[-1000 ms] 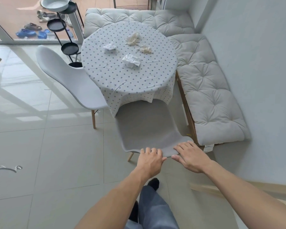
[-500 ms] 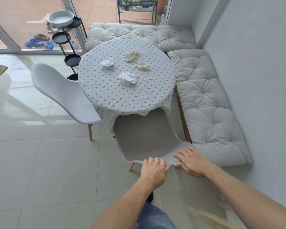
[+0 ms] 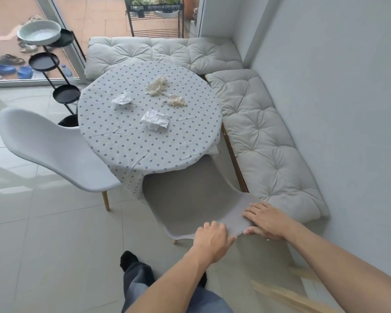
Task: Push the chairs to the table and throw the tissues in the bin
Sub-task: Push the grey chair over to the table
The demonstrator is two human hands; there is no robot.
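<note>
A round table (image 3: 113, 141) with a dotted cloth carries several crumpled tissues: a white one (image 3: 155, 119) nearest me, another white one (image 3: 122, 99) to its left, and two cream ones (image 3: 156, 85) (image 3: 176, 101) farther back. A grey chair (image 3: 190, 199) stands in front of me, its seat partly under the cloth. My left hand (image 3: 211, 240) and my right hand (image 3: 265, 221) both grip the top edge of its backrest. A second, white chair (image 3: 54, 150) stands at the table's left, angled away. No bin is in view.
Cushioned benches (image 3: 264, 141) run along the right wall and behind the table. A black tiered stand (image 3: 54, 64) with a bowl stands at the left by the glass door. Shoes lie outside. Tiled floor stretches to the left. My leg (image 3: 140, 276) is below the chair.
The grey chair has slid forward, so more of its seat is under the tablecloth. Both hands stayed on its backrest, and my view has come closer to the table.
</note>
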